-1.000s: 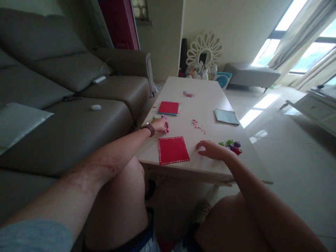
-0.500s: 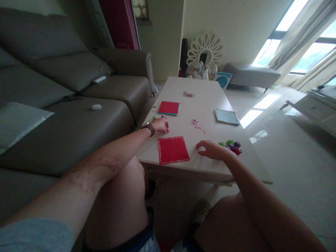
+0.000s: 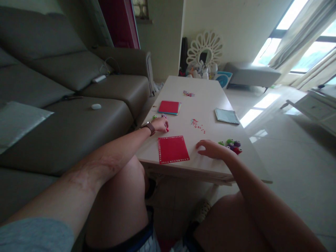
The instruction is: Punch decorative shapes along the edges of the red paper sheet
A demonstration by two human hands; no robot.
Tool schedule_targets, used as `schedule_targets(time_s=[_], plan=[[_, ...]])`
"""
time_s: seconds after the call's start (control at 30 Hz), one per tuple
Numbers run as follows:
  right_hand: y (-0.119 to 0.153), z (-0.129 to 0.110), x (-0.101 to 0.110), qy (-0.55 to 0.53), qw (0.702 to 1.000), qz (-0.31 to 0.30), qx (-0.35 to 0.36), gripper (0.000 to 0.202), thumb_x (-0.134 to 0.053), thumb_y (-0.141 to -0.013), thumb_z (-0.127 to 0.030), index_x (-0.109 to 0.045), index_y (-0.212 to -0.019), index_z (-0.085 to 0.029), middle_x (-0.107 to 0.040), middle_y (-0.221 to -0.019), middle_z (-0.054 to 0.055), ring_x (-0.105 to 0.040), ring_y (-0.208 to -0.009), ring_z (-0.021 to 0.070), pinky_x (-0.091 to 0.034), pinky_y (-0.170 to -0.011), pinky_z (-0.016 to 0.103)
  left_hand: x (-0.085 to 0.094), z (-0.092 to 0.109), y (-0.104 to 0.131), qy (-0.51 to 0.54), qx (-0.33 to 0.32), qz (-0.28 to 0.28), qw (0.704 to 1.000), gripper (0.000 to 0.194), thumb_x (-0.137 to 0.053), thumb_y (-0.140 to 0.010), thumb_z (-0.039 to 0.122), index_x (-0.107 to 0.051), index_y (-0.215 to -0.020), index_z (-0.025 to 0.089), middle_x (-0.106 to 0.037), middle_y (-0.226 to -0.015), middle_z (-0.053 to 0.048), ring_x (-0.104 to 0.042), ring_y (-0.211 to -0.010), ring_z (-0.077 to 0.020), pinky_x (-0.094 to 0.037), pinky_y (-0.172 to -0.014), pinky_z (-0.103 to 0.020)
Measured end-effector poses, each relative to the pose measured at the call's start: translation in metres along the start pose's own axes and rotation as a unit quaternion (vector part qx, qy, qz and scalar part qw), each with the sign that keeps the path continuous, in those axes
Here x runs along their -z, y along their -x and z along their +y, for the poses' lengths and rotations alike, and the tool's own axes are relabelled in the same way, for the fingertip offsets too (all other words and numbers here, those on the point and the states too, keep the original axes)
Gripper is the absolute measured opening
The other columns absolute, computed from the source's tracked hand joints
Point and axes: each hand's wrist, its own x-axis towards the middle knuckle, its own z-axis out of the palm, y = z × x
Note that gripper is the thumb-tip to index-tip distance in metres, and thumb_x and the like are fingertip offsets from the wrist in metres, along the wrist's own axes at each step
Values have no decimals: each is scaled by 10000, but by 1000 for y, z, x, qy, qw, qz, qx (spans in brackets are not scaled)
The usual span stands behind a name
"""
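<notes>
This is a home's living room: a padded grey-brown sofa (image 3: 65, 138) runs along the left, a low white counter (image 3: 202, 108) stands beside it, a petal-framed mirror (image 3: 205, 55) rests near the far wall (image 3: 236, 31), and pale curtains (image 3: 295, 42) hang at bright windows (image 3: 311, 57). The hazy grey piece (image 3: 252, 75) near them is probably an upholstered bench.

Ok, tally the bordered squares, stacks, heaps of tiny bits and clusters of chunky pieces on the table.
Bordered squares: 2 (red square, pale blue square)
Stacks: 1 (red-topped stack)
Heaps of tiny bits: 2 (mostly red heap, mixed-colour heap)
Clusters of chunky pieces: 2 (one by the left hand, one by the right hand)
Total: 7
</notes>
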Motion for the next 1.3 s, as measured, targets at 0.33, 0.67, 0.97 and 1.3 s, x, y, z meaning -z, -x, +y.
schedule_targets(time_s=[0.33,0.67,0.97,1.3], plan=[[0,3,-2,-18,999,26,18,179,-671,-873,-212,-749,-1024,-267,-757,-1126,86,-700,-1045,293,-528,-993,446,0,-1,-1,22,-3,0,1000,281,-829,-606,213,-760,-875,181,-780,-903,-51,-686,-845,-186,-472,-715,-245],[-3,7,-8,-11,998,59,16,237,-647,-888,-231,-721,-1108,-180,-743,-1141,130,-689,-1068,282,-514,-1009,444,-5,14,2,117,-54,19,991,313,-825,-639,121,-693,-922,136,-770,-873,-72,-707,-800,-180,-522,-699,-265],[-18,-23,-8,-236,941,237,52,470,-670,-888,-286,-582,-1348,-252,-690,-1250,108,-711,-981,208,-604,-835,372,-9,74,22,274,-214,-49,937,484,-859,-723,194,-635,-1149,137,-764,-883,-82,-722,-793,-180,-547,-672,-272],[-28,-25,-10,-322,920,213,70,280,-683,-883,-437,-685,-1044,-209,-752,-856,38,-716,-767,178,-575,-710,322,-11,98,38,385,-199,-77,898,558,-882,-678,186,-577,-1142,141,-705,-979,-88,-708,-809,-177,-561,-711,-307]])
